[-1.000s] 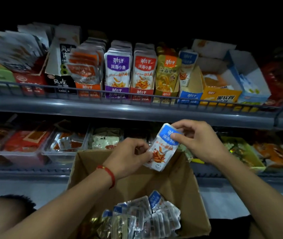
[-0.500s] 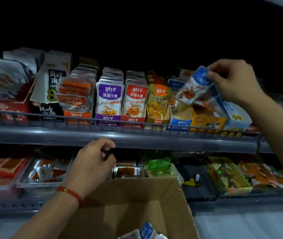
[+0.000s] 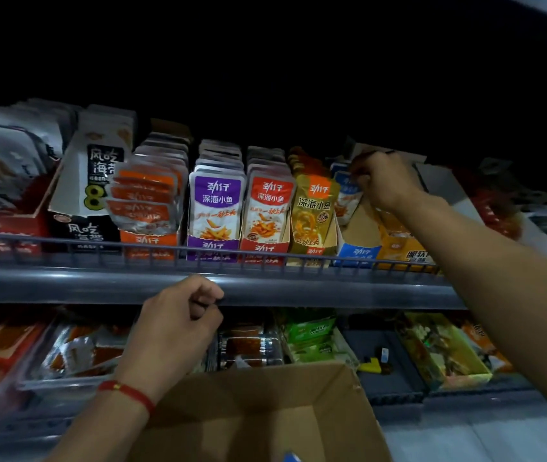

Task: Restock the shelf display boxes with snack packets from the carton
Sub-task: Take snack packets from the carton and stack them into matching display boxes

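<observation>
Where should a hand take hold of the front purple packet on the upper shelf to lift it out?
By its top edge, coming from above and in front. The purple packet stands upright in its display box, whose front wall and the shelf rail cover its foot, and packets press close on both sides. Only the top band stands free, so a thumb-and-finger pinch there, pulling upward, looks best.

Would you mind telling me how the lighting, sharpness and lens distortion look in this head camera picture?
Head view: dim lighting, with the area above the upper shelf black; a soft highlight runs along the grey metal shelf rail; the right hand and the blue-and-white snack packet it holds are motion-blurred; the purple-topped packets read sharply; wide-angle distortion bends the rail and smears the edges; the left hand is fairly sharp.
</observation>
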`<state>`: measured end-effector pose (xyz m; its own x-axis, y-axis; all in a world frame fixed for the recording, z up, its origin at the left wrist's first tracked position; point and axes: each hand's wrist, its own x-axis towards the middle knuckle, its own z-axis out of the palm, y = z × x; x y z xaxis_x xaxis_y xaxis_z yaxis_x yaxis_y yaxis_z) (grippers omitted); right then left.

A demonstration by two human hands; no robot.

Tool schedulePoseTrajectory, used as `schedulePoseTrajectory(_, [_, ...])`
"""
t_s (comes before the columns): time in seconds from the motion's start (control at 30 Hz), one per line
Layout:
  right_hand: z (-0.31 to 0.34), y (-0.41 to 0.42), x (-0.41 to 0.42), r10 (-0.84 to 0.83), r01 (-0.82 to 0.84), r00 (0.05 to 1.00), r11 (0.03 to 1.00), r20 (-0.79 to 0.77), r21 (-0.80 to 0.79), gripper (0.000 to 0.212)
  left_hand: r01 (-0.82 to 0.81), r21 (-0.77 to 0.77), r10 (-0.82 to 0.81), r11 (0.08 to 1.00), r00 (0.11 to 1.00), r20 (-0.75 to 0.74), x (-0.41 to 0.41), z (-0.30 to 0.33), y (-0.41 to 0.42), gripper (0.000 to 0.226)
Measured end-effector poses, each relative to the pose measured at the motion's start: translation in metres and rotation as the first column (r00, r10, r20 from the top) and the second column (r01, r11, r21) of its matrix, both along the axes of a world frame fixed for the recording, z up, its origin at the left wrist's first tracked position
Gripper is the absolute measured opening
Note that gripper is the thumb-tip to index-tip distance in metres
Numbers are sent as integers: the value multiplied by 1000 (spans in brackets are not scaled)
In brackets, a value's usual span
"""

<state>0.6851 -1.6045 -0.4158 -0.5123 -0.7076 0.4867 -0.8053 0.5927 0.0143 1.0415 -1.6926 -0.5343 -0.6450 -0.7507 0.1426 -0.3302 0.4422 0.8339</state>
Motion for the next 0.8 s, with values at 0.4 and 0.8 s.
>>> schedulePoseTrajectory(0.4, [-4, -16, -20, -1, 6, 998, 996, 65, -89, 28, -16, -25, 17, 1000, 999, 27, 1, 1, -1, 19])
schedulePoseTrajectory(0.8, [-6, -5, -17, 43, -49, 997, 995, -63, -88, 29, 36, -79, -32, 996, 998, 45, 1, -4, 1, 20])
